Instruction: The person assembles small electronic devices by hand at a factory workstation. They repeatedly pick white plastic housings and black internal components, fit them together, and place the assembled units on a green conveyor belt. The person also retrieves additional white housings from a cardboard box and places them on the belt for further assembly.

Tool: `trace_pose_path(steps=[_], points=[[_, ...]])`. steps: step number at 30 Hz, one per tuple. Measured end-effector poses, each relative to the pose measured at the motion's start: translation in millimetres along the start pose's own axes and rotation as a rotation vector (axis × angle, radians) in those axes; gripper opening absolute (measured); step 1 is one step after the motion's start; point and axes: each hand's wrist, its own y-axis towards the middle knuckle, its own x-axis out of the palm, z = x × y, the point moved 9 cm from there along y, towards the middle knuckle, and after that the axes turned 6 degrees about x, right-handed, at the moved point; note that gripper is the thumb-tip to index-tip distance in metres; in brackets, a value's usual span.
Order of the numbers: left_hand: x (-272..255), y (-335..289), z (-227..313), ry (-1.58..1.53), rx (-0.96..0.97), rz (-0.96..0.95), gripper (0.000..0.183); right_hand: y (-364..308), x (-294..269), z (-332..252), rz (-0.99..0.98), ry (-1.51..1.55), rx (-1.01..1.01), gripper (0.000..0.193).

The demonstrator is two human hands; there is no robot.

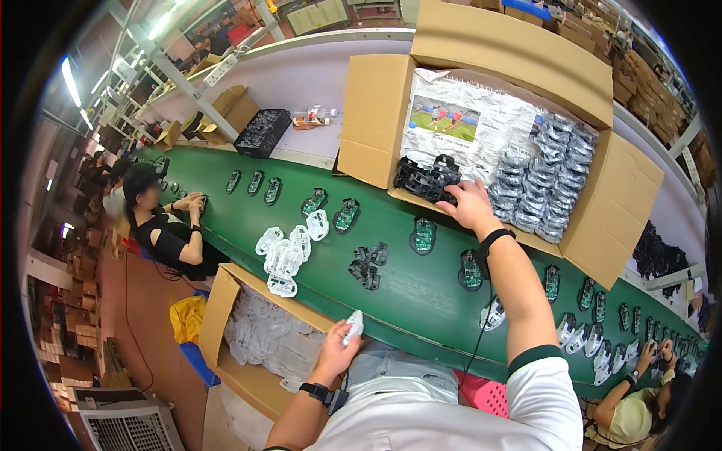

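My left hand (336, 352) is closed around a white plastic shell (353, 328) at the bench's near edge. My right hand (471, 204) reaches into a big open carton (383, 120) at the far side, its fingers closed on a black plastic part at the edge of a heap of black plastic parts (425, 179). Beside that heap, silvery wrapped pieces (543, 177) stand in rows on printed paper. A pile of white shells (284, 259) and some loose black parts (368, 264) lie on the green bench (406, 301).
Black mouse bases with green circuit boards (423, 235) are spread along the bench. A carton of white shells (259, 327) stands at my left. Co-workers sit at the far left (173, 240) and lower right (628, 417). A black crate (262, 134) and bottles (312, 119) stand behind.
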Motion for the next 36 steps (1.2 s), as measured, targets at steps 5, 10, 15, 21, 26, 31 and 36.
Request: trace_pose_path(steps=[5,10,15,21,26,31,36], points=[[14.0,17.9,43.0,-0.018,0.115,-0.189,0.04,-4.8,-16.3,-8.8,0.188,-0.013,-0.018,0.042],[23.2,48.0,62.6,0.076,0.254,-0.301,0.041,-11.6,-55.3,-8.9,0.344,0.057,0.07,0.035],[48.2,79.4,93.4,0.175,0.403,-0.393,0.039,-72.6,-90.1,-56.2,0.589,0.196,-0.08,0.033],[81.4,114.2,102.5,0.264,0.683,-0.437,0.039,-175.9,15.5,-60.4,0.321,0.064,-0.119,0.035],[73.1,148.4,91.3,0.41,0.576,-0.494,0.046,-225.2,88.6,-60.2,0.073,0.339,0.049,0.044],[33.3,194.0,40.2,0.259,0.252,-0.264,0.044,-225.9,83.3,-101.8,0.022,0.31,0.018,0.051],[-14.9,209.8,-58.7,-0.169,-0.158,-0.047,0.043,-168.9,43.6,-56.5,0.288,-0.017,0.302,0.043]])
